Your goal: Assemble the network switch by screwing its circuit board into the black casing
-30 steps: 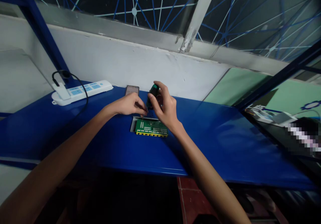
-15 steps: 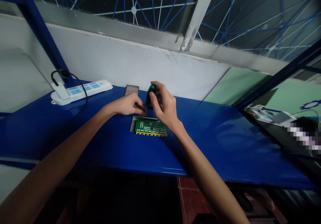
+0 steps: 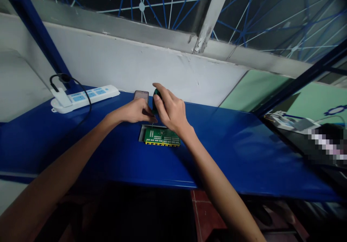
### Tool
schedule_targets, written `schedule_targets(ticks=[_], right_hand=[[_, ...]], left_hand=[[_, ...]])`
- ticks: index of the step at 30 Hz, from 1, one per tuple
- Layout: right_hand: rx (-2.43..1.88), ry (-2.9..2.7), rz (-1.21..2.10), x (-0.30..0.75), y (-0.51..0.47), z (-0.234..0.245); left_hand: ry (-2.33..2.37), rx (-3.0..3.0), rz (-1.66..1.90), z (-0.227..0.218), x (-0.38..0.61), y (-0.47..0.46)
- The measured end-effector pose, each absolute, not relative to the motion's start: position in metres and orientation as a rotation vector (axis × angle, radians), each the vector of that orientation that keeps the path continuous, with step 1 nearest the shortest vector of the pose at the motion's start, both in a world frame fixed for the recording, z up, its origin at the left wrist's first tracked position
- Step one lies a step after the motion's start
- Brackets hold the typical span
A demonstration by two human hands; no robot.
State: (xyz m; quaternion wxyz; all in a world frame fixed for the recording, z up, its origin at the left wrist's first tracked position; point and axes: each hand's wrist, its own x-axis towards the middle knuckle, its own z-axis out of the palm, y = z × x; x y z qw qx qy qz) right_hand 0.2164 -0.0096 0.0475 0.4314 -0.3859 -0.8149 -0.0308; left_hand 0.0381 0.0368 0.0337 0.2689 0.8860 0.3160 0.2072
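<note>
A green circuit board (image 3: 162, 134) with a yellow strip of connectors along its near edge lies on a grey metal plate (image 3: 141, 133) on the blue table. My right hand (image 3: 172, 113) is closed on the handle of a screwdriver (image 3: 155, 103), black and green, held nearly upright. Its thin shaft comes down at the board's far left corner; whether the tip sits in a screw is too small to tell. Beside the shaft, my left hand (image 3: 137, 111) is closed, thumb and fingers pinched around it just above the board. The palm side of that hand is hidden.
Behind my left hand a phone (image 3: 141, 96) lies on the blue table (image 3: 222, 155). A white power strip (image 3: 89, 99) with a plugged-in black cable stands at the back left. Blue frame posts rise at both sides, and more items lie at the far right.
The screwdriver has tipped more upright, its handle moving left with my right hand. My left fingertips have lifted slightly off the board's corner, uncovering the shaft. The view has shifted a little.
</note>
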Motion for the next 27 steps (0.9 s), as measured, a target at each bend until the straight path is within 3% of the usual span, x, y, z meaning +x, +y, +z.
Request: schedule_targets(ticks=[27], right_hand=[[-0.994, -2.057, -0.091, 0.224, -0.015, 0.038]], left_hand=[[0.834, 2.39, 0.495, 0.038, 0.038, 0.032]])
